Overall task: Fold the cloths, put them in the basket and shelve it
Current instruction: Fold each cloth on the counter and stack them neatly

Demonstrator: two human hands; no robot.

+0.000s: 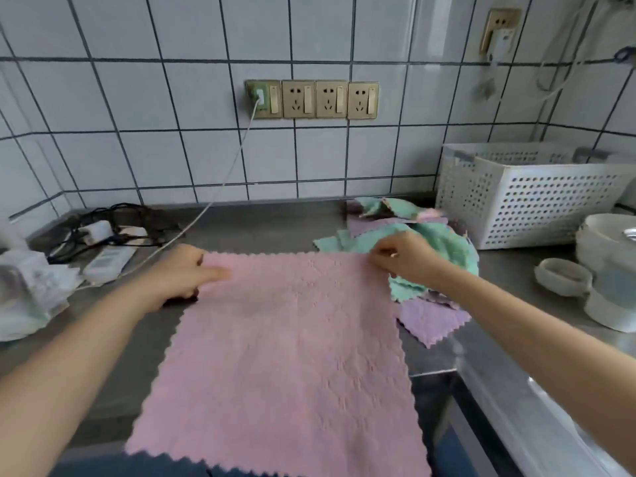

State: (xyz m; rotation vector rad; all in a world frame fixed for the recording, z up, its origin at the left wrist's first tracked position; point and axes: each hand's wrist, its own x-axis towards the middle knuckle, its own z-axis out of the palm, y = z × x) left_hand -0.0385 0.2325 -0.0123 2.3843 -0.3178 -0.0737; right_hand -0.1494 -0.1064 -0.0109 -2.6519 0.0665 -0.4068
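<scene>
No writing reads clearly. The left hand and right hand pinch the far corners of the square pink zigzag-edged cloth — its near edge overhangs the grey counter (basket well right).

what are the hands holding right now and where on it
Both hold the pink cloth by its far corners: the left hand grips the far left corner, the right hand pinches the far right corner.

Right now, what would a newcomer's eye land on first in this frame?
The big pink cloth spread flat mid-counter, its near edge hanging over the front, with the left hand and right hand each holding a far corner. Next, the heap of green and purple cloths behind the right hand, and the white basket at the wall beyond it.
</scene>
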